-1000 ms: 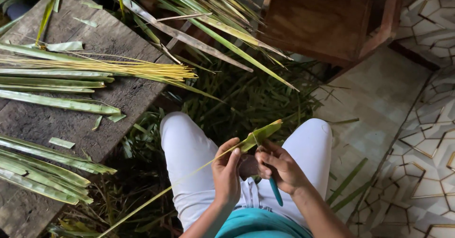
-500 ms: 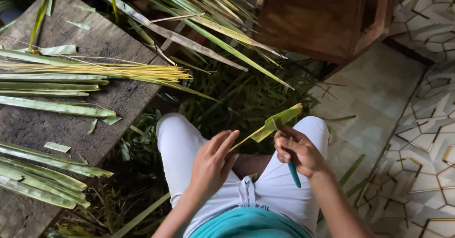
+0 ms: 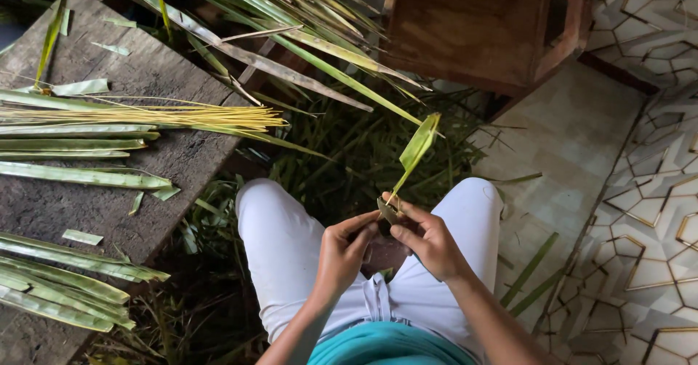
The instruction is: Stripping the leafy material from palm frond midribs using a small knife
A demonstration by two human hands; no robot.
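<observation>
A narrow green palm-leaf strip (image 3: pixel 414 150) stands nearly upright above the person's lap, between the knees in white trousers (image 3: pixel 280 241), its lower end pinched between the fingertips of both hands. The right hand (image 3: pixel 429 243) grips the strip's base with thumb and forefinger, and the left hand (image 3: pixel 342 252) closes its fingertips on the same end just beside it. To the left, a weathered grey wooden table (image 3: pixel 94 201) carries long green leaf strips (image 3: pixel 80 176) and a bundle of thin yellow midribs (image 3: pixel 167 115); a brown wooden stool (image 3: pixel 480 27) stands ahead on the patterned tile floor (image 3: pixel 640 190).
</observation>
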